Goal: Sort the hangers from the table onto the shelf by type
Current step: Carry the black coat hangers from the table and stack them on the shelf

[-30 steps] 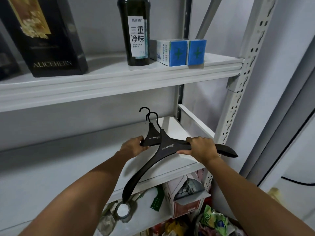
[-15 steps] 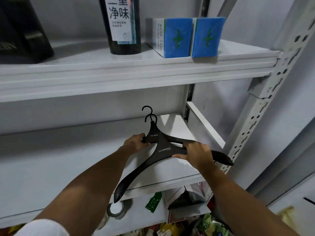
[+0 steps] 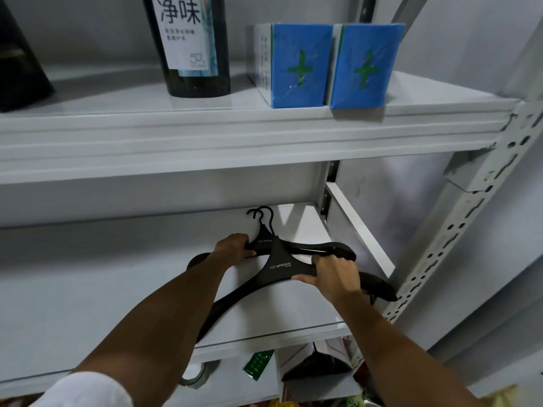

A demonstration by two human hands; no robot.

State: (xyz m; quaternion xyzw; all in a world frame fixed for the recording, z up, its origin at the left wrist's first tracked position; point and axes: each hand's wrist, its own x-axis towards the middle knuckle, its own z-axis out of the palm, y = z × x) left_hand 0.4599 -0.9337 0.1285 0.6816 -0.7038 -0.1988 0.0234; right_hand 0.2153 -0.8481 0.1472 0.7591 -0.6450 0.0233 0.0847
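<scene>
at the 3 o'clock end of the middle shelf [image 3: 88, 304], the front black hanger [image 3: 279, 267] is grasped by curled fingers [image 3: 323, 261] of the right hand [image 3: 335, 274] and aligned over the rear black hanger [image 3: 264, 241], gripped by the left hand [image 3: 235, 248], seemingly to stack like types.

Two black hangers [image 3: 279, 268] (overlapping) at middle shelf [image 3: 88, 289]

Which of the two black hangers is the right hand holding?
The nearer hanger, whose neck overlaps the other; the right hand grips its arm. The farther hanger lies deeper on the shelf, its neck held by the left hand.
</scene>
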